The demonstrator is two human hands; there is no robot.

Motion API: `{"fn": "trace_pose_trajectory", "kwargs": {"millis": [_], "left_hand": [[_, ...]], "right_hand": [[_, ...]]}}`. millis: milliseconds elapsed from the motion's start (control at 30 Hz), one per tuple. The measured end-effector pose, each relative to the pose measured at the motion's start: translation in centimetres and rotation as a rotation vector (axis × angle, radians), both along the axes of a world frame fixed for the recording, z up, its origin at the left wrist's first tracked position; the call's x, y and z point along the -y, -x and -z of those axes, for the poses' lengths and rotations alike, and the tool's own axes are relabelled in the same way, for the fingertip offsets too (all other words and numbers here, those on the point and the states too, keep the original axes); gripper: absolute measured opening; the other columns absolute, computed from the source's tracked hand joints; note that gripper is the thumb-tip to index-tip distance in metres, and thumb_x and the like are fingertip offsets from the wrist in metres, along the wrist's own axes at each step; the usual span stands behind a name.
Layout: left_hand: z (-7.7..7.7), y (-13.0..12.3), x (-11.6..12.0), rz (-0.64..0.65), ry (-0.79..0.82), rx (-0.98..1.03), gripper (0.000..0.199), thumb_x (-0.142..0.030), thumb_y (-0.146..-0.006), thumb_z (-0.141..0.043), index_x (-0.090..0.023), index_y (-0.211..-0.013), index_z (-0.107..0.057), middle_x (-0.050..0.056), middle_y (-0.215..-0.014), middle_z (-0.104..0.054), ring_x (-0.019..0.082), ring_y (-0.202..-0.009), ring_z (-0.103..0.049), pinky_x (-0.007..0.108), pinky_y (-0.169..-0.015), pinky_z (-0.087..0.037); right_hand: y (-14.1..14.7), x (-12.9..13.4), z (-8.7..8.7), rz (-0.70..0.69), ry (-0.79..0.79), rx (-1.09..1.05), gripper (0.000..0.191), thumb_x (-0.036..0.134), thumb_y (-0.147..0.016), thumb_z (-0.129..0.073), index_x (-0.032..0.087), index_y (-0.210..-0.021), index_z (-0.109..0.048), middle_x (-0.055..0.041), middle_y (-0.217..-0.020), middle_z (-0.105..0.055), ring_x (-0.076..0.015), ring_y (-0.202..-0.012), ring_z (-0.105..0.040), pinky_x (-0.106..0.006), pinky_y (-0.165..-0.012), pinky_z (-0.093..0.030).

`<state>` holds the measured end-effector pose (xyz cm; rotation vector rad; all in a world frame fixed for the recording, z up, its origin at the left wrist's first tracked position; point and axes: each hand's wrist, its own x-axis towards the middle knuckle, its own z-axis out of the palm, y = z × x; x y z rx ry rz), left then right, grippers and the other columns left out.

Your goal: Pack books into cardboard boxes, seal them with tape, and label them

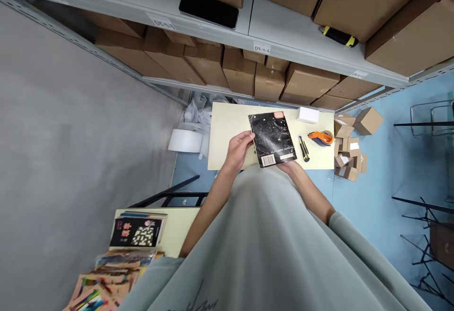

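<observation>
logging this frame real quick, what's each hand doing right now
Left hand: closed on the left edge of a thin black paper-covered book.
Right hand: partly hidden under the book's lower edge, supporting it.

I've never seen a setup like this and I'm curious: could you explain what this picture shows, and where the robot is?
There is no robot here. One camera, worn on a person's head, looks forward and down at their bare hands. The left hand pinches the left edge of a dark booklet with a barcode near its bottom. The right hand is under the lower edge, its fingers mostly hidden. On the pale table lie a small white box, a yellow-and-black cutter and an orange tool, probably a tape dispenser. Beyond stands a shelf unit holding cardboard boxes.
</observation>
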<state>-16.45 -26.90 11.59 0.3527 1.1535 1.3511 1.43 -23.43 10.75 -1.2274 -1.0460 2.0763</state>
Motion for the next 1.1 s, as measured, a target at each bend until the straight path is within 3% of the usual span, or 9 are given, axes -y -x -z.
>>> {"fn": "trace_pose_trajectory", "kwargs": {"millis": [133,300,600,667,800,1000,1100], "left_hand": [[0.5,0.3,-0.5,-0.1,0.036,-0.141,0.041,-0.046,-0.071,-0.098,-0.018,-0.094,-0.08,0.005,-0.095,-0.08,0.018,-0.088,-0.073,0.031,-0.087,-0.062],[1.1,0.5,-0.8,-0.102,0.07,-0.236,0.047,-0.046,-0.066,-0.1,-0.018,-0.098,-0.081,0.005,-0.095,-0.08,0.018,-0.088,-0.073,0.032,-0.088,-0.061],[-0.7,-0.6,-0.9,-0.103,0.031,-0.341,0.041,-0.045,-0.073,-0.097,-0.018,-0.098,-0.078,0.004,-0.09,-0.074,0.02,-0.09,-0.072,0.034,-0.088,-0.06],[-1.3,-0.7,-0.8,-0.096,0.022,-0.366,0.041,-0.046,-0.073,-0.096,-0.018,-0.097,-0.077,0.004,-0.089,-0.074,0.02,-0.087,-0.072,0.033,-0.085,-0.061],[-2.4,-1.9,-0.5,-0.085,0.059,-0.481,0.039,-0.045,-0.071,-0.093,-0.019,-0.093,-0.076,0.002,-0.08,-0.075,0.018,-0.076,-0.074,0.03,-0.076,-0.062],[-3.7,-4.6,0.0,-0.093,0.164,-0.632,0.024,-0.031,-0.074,-0.086,-0.021,-0.089,-0.072,0.003,-0.082,-0.079,0.021,-0.078,-0.08,0.028,-0.068,-0.063],[-4.5,-5.6,0.3,-0.08,0.15,-0.777,0.02,-0.026,-0.077,-0.086,-0.022,-0.089,-0.07,0.001,-0.084,-0.08,0.02,-0.076,-0.079,0.031,-0.071,-0.065]], "right_hand": [[-4.0,-1.7,0.6,0.191,0.234,-0.003,0.044,0.07,-0.09,-0.078,0.027,-0.1,-0.074,-0.0052,-0.101,-0.082,-0.0273,-0.105,-0.074,-0.041,-0.087,-0.066],[-6.4,-1.8,0.9,0.142,0.095,0.007,0.051,0.062,-0.076,-0.095,0.024,-0.106,-0.078,-0.0034,-0.106,-0.082,-0.0217,-0.101,-0.074,-0.031,-0.088,-0.061],[-6.3,-1.8,0.8,0.12,-0.041,0.083,0.059,0.073,-0.079,-0.086,0.023,-0.11,-0.077,-0.005,-0.103,-0.082,-0.025,-0.103,-0.075,-0.037,-0.096,-0.061],[-6.4,-1.9,0.7,0.122,-0.11,0.113,0.06,0.073,-0.08,-0.086,0.024,-0.113,-0.076,-0.0073,-0.111,-0.082,-0.0277,-0.11,-0.075,-0.042,-0.105,-0.059],[-5.8,-1.8,-0.2,0.117,-0.359,0.33,0.069,0.068,-0.084,-0.086,0.028,-0.137,-0.069,-0.0134,-0.149,-0.07,-0.0324,-0.135,-0.068,-0.052,-0.119,-0.054],[-2.2,0.4,-2.7,-0.224,-0.586,0.494,0.095,0.05,-0.083,-0.09,0.028,-0.166,-0.05,-0.0164,-0.168,-0.055,-0.037,-0.15,-0.06,-0.055,-0.122,-0.056],[-0.9,2.0,-3.2,-0.229,-0.659,0.625,0.086,0.037,-0.091,-0.076,0.025,-0.17,-0.044,-0.0179,-0.174,-0.048,-0.039,-0.154,-0.057,-0.057,-0.121,-0.056]]}}
